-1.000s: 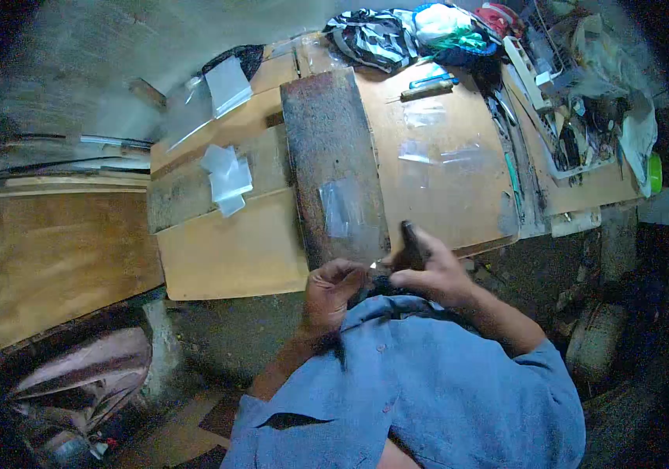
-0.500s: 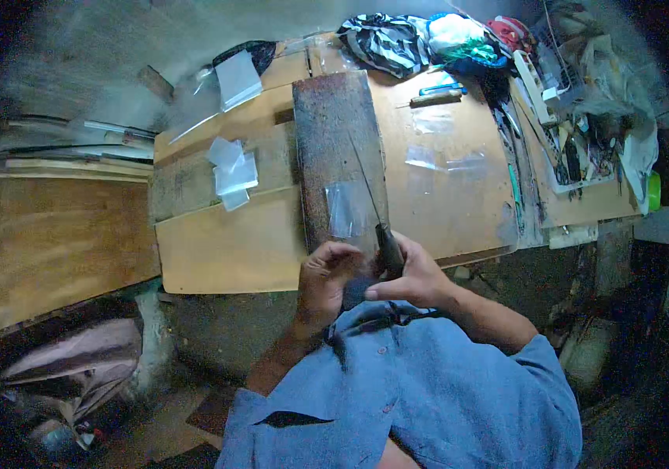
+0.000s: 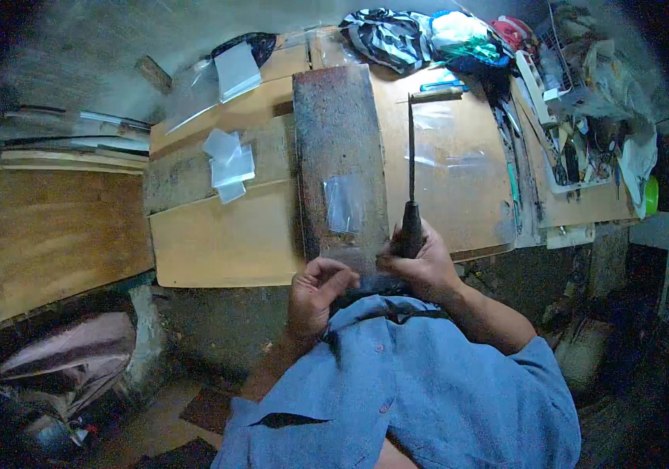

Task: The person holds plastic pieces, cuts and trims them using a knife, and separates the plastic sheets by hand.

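My right hand (image 3: pixel 432 266) is wrapped round the black handle of a knife (image 3: pixel 411 168), whose long, narrow dark blade points away from me over the table. To its left, my left hand (image 3: pixel 317 293) has its thumb and fingers pinched together near the board's front end. A faint, see-through blur lies between the two hands, and what the left fingers hold cannot be made out. A long, worn dark board (image 3: pixel 337 117) lies lengthwise before me. On its near part rests a clear plastic piece (image 3: pixel 345 205), just beyond my hands.
Several clear plastic pieces (image 3: pixel 230 164) lie on the table (image 3: pixel 233 250) left of the board. A plastic stack (image 3: pixel 237 72) sits farther back. A wooden-handled tool (image 3: pixel 436 96) lies at the back right. Beyond are a striped bag (image 3: pixel 388 39) and a tool basket (image 3: pixel 577 184).
The knife has swung from slanting over the board to pointing straight ahead, right of it. My right hand has shifted slightly right; my left hand has moved a little left and down, widening the gap.
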Motion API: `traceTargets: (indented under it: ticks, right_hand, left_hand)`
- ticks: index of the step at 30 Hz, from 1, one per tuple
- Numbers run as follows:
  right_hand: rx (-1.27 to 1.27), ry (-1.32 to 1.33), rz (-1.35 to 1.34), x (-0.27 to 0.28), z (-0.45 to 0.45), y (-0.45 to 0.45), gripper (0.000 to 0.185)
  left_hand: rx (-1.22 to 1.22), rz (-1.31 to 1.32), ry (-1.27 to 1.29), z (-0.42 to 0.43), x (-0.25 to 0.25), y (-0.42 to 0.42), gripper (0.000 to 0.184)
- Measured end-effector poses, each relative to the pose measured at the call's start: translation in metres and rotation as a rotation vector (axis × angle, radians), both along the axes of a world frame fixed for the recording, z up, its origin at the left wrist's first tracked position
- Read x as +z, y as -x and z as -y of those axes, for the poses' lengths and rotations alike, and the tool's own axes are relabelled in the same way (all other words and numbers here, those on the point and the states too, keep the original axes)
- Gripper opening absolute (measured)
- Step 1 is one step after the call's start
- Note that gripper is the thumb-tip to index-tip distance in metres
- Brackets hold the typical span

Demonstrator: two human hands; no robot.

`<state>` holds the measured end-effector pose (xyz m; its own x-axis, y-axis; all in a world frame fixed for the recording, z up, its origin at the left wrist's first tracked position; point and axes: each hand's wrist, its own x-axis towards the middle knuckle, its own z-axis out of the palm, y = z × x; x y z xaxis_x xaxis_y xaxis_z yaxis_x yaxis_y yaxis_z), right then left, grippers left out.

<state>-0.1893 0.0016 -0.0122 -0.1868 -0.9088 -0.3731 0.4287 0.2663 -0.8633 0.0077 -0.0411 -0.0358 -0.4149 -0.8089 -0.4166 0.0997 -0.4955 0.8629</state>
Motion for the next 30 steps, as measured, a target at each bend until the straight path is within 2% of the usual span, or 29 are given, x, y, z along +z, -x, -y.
traceTargets:
  ticks: [2, 3, 5, 6, 10, 13, 15, 16, 18, 19, 21, 22, 29, 30]
  right_hand:
    - [0.099, 0.003, -0.02, 0.001, 0.001, 0.004, 0.04]
    - [0.195, 0.005, -0.038, 0.002, 0.001, 0.006, 0.042]
    - [0.257, 0.037, -0.083, -0.014, -0.003, 0.008, 0.042]
    - [0.317, 0.068, -0.128, -0.016, -0.002, 0.008, 0.042]
    - [0.305, 0.02, -0.056, -0.004, 0.001, 0.008, 0.038]
    - [0.293, 0.107, -0.097, -0.008, -0.001, 0.009, 0.038]
    - [0.277, 0.189, -0.235, -0.017, -0.001, 0.007, 0.035]
    - [0.278, 0.189, -0.235, -0.016, -0.002, 0.007, 0.035]
    - [0.164, 0.17, -0.472, -0.009, -0.006, 0.009, 0.031]
    - [0.171, 0.171, -0.465, 0.002, -0.007, 0.012, 0.031]
    - [0.189, -0.046, -0.468, 0.027, -0.01, 0.022, 0.027]
    - [0.244, -0.07, -0.482, 0.018, -0.017, 0.032, 0.025]
    - [0.446, -0.018, -0.554, 0.027, -0.053, 0.052, 0.029]
    - [0.509, -0.019, -0.646, 0.024, -0.056, 0.055, 0.034]
  left_hand:
    - [-0.214, -0.162, -0.137, 0.003, -0.006, -0.01, 0.011]
    - [-0.212, -0.162, -0.137, 0.005, 0.0, -0.011, 0.011]
    - [-0.39, -0.002, -0.231, 0.012, 0.019, -0.007, 0.014]
    - [-0.39, -0.003, -0.229, 0.011, 0.019, -0.006, 0.014]
    - [-0.288, 0.068, -0.226, 0.003, 0.017, 0.004, 0.015]
    - [-0.219, 0.065, -0.214, -0.002, 0.012, 0.004, 0.016]
    - [-0.212, 0.075, -0.216, -0.004, 0.012, 0.004, 0.016]
    - [-0.162, 0.053, -0.217, -0.003, 0.013, 0.005, 0.016]
    - [-0.103, 0.038, -0.217, 0.0, 0.013, 0.006, 0.017]
    - [-0.002, 0.051, -0.206, 0.002, 0.012, 0.006, 0.017]
    - [0.111, 0.067, -0.193, 0.008, 0.008, 0.002, 0.017]
    - [0.17, 0.04, -0.152, 0.012, 0.007, -0.001, 0.018]
    - [0.323, -0.006, -0.068, 0.031, 0.012, -0.014, 0.02]
    - [0.33, -0.03, -0.052, 0.032, 0.012, -0.014, 0.02]
